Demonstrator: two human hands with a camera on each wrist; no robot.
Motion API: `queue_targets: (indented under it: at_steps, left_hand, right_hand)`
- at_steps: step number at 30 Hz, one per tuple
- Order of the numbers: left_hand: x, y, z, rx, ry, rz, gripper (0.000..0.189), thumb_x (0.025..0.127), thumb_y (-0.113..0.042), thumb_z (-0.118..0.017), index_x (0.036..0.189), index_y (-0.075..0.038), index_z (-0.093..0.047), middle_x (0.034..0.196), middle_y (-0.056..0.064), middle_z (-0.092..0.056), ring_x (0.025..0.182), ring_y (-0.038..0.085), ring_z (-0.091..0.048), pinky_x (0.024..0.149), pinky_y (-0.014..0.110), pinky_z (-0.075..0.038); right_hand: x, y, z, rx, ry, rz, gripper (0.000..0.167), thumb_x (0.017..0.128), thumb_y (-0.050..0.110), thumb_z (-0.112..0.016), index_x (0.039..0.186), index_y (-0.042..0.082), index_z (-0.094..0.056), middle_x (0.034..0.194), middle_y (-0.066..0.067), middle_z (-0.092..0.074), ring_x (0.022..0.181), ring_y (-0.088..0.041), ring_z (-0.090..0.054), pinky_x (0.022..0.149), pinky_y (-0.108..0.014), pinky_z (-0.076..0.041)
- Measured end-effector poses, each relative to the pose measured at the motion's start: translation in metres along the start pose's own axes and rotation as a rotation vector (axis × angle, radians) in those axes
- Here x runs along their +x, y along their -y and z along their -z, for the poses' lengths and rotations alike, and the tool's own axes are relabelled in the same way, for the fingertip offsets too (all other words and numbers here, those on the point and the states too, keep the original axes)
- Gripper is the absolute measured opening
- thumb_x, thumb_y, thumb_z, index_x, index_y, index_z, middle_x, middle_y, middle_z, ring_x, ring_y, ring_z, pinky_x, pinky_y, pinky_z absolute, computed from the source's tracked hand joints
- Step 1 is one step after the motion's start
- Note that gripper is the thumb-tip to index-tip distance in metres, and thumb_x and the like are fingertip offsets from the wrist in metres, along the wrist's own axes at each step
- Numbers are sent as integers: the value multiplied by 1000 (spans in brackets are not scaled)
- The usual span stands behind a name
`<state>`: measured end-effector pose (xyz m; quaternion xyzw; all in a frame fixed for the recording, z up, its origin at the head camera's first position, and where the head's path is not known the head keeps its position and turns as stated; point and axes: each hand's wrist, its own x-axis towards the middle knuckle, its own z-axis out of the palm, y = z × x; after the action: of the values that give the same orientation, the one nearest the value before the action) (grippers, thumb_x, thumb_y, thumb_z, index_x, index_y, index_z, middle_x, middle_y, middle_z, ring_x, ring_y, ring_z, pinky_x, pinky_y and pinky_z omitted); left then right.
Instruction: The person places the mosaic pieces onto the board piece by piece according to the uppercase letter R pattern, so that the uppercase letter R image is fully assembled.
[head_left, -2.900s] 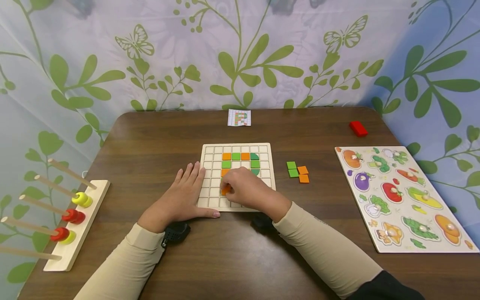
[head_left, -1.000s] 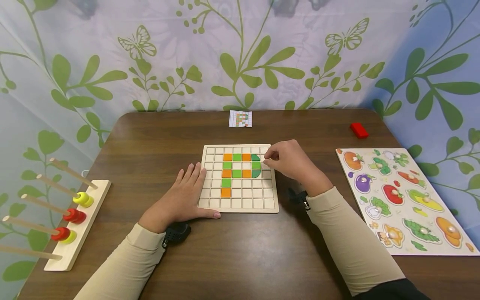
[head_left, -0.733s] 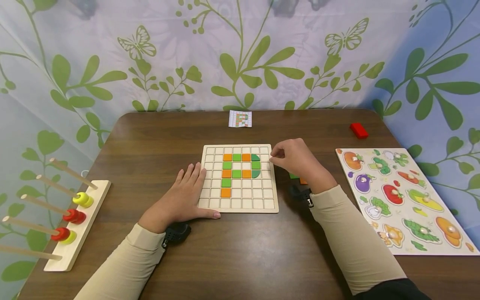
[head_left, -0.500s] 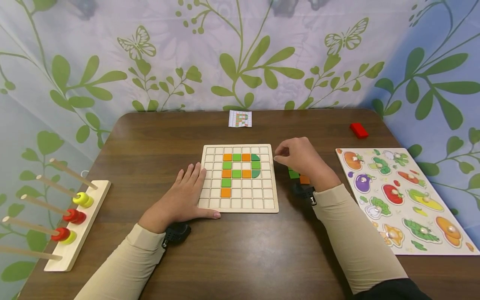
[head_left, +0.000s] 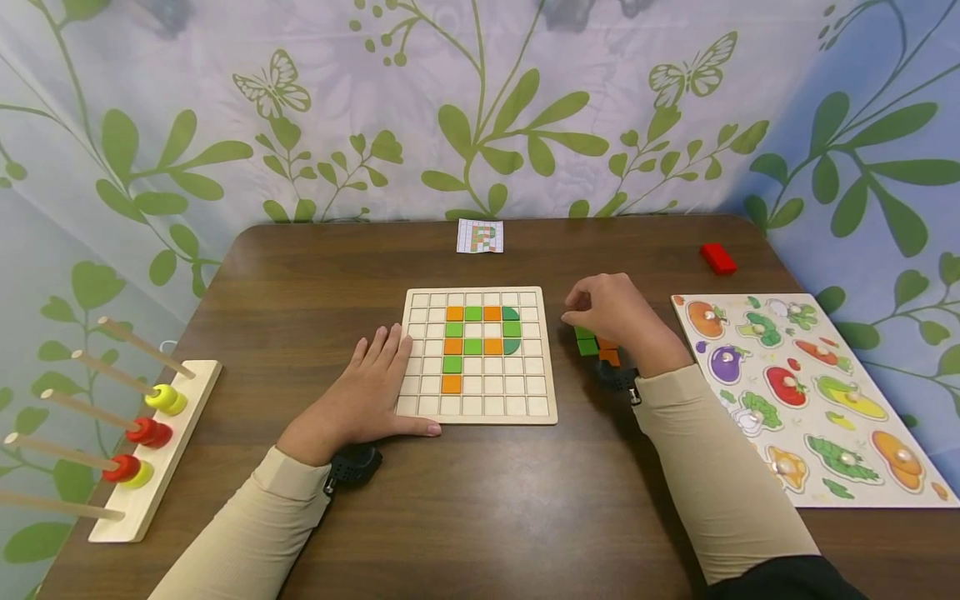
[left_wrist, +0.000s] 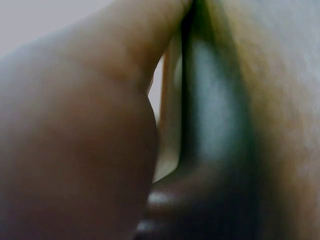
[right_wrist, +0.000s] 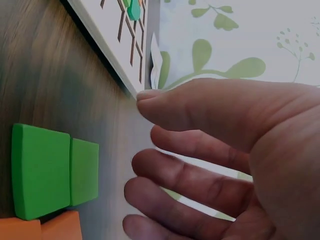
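Note:
A wooden grid board (head_left: 510, 406) lies at the middle of the table, with orange, light green and dark green tiles (head_left: 473, 346) set in a P shape. My left hand (head_left: 360, 396) rests flat across the board's left edge, fingers straight, thumb along the near edge. Right of the board, my right hand (head_left: 617, 315) hovers above loose green tiles (head_left: 587, 347) and orange tiles (head_left: 609, 357). Its fingers are loosely bent with nothing between them; in the right wrist view the thumb is apart from the fingers. The left wrist view is mostly blurred skin.
A small pattern card (head_left: 480, 237) lies behind the board. At right are a vegetable puzzle board (head_left: 810, 487) and a red block (head_left: 717, 258). On the left stands a peg rack (head_left: 161, 467) with red and yellow rings. A printed cloth (head_left: 555, 50) hangs behind the table.
My right hand has left an orange tile at the lower end of the P and moved right, off the board, to the loose tiles. The left hand stays in place.

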<state>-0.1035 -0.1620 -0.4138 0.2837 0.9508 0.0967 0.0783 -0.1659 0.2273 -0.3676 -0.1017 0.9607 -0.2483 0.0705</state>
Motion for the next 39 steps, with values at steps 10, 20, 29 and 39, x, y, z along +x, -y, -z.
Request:
queue_targets:
  at_steps: [10,20,29,39]
  left_hand:
    - [-1,-1,1,-8,-1,-3,145,73,-95,-61,165,8,-15,170,30,-9,156,47,-7,122,62,-11]
    - [0,0,1,-3,-7,-5,146,72,-97,-59,165,8,-15,170,30,-9,156,47,-8,122,62,-11]
    - [0,0,2,-4,-6,-3,147,72,-97,-60,165,8,-15,170,30,-10,156,47,-7,122,62,-11]
    - [-1,0,2,-11,3,-1,145,73,-95,-61,165,7,-15,170,30,-9,156,47,-7,122,63,-11]
  right_hand:
    - [-1,-4,1,-56,39,-28,25,94,21,-81,107,0,-76,100,-12,-72,91,-31,-62,85,-50,-53]
    - [-2,-5,3,-86,75,-70,27,91,25,-83,102,1,-75,96,-12,-71,83,-29,-61,78,-47,-54]
    - [-3,-7,2,-91,95,-77,26,91,25,-84,101,1,-76,95,-12,-71,82,-29,-62,77,-47,-55]
    - [-1,-7,-3,-106,86,-63,23,91,22,-82,98,1,-74,96,-12,-71,81,-29,-63,76,-46,-55]
